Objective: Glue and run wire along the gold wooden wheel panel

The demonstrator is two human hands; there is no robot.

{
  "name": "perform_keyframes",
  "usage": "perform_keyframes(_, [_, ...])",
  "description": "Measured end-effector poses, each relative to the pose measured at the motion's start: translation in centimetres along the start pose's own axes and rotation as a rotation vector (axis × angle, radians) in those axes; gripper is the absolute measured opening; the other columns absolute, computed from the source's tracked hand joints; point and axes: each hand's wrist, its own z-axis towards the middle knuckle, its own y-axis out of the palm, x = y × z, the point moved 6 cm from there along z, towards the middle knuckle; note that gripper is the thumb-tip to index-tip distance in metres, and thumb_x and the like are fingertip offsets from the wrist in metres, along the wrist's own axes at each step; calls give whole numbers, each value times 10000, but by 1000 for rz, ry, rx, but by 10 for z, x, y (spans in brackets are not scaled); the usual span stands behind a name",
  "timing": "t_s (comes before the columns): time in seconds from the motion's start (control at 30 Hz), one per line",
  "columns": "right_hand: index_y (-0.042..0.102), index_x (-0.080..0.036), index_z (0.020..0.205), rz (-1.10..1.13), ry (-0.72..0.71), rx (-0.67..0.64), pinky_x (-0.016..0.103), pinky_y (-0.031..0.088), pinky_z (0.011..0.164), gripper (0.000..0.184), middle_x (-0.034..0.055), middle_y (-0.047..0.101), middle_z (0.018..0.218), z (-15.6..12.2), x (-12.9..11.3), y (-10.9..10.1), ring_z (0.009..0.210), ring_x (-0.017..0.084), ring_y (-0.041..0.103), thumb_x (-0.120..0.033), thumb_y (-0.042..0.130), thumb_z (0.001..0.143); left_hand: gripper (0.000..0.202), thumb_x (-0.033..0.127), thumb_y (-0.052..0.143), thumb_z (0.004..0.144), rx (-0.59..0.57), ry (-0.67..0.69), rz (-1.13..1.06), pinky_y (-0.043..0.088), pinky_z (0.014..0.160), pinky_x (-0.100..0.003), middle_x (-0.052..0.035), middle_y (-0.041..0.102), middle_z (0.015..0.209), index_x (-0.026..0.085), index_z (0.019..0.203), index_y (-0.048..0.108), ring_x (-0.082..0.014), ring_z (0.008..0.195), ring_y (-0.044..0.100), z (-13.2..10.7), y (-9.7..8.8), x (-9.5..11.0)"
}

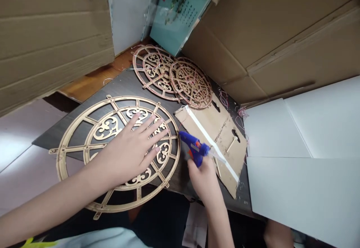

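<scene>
A large round openwork wooden frame (173, 139) with scroll ornaments lies on the dark tabletop, its near left side reaching past the edge. My left hand (137, 145) rests flat on its middle with the fingers spread, covering part of the pattern. To its right, my right hand (203, 171) grips a blue glue gun (197, 147) by the handle. The gun's nozzle points left, close to the frame's right rim; whether it touches the rim I cannot tell. A clear glue stick sticks out of the gun's back.
Two more openwork discs (152, 72) (191, 83) overlap at the back. Right of the glue gun lies a cardboard piece (222, 135) with a white stripe and thin sticks. Cardboard walls (225, 38) enclose the back, white panels (303, 180) stand at right, and loose threads (242, 112) lie near them.
</scene>
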Motion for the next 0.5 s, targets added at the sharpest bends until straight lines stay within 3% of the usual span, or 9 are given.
perform_keyframes(0.1, [726,-108,992,-1,44,-41,299,529,784,301,100,743,919,11,1,-1,817,212,664,-243,483,878,524,385,346,1067,2,11,-22,138,1277,-650,-84,396,1642,267,1559,482,-324,1559,246,0,-1,-1])
perform_keyframes(0.2, [714,-145,890,54,-27,-98,251,501,741,241,41,719,831,20,-7,2,767,179,640,-211,486,850,530,382,381,1059,-9,32,-1,156,1268,-661,-101,408,1633,261,1567,469,-333,1553,262,0,-4,-5])
perform_keyframes(0.3, [733,-127,1022,89,-25,-69,261,500,780,309,51,728,871,21,-6,2,799,188,651,-189,488,843,543,384,421,1059,-56,104,-10,192,1267,-644,-64,373,1654,309,1597,406,-311,1553,268,0,-7,-10])
perform_keyframes(0.4, [736,-126,1015,90,12,-53,265,489,743,312,57,713,828,21,-1,4,773,194,648,-188,483,843,570,364,453,1058,-95,173,-16,177,1271,-636,-40,346,1667,341,1617,346,-309,1558,254,0,-9,-13])
perform_keyframes(0.5, [714,-145,823,65,21,-93,260,438,623,219,35,629,661,23,1,7,635,190,592,-215,507,833,576,350,469,1061,-94,192,-6,126,1285,-605,-35,327,1677,341,1621,337,-307,1560,248,0,-10,-16])
